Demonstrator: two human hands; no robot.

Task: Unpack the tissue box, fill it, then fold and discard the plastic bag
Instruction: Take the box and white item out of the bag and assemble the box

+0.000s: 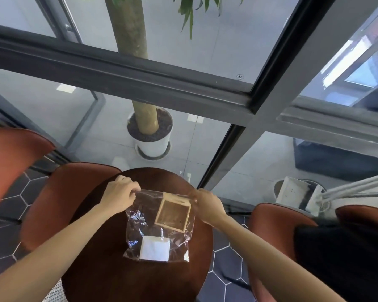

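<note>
Tissues [155,248]: white stack, nearest item, lying sealed inside the plastic bag [140,216] at its closed end. Tissue box [173,212]: wooden, open face up, inside the same bag nearer its mouth. Bag lies flat on the round dark table [140,280]. Left hand [119,192] and right hand [207,203]: fingers pinching the bag's far corners, apparently to pull the mouth apart for unpacking. Beyond: potted tree [150,131] behind glass.

We cannot see the right hand's [207,203] fingertips behind the bag [159,225] edge. The box [173,212] blurs through plastic. Both forearms leave the frame's bottom edge.
</note>
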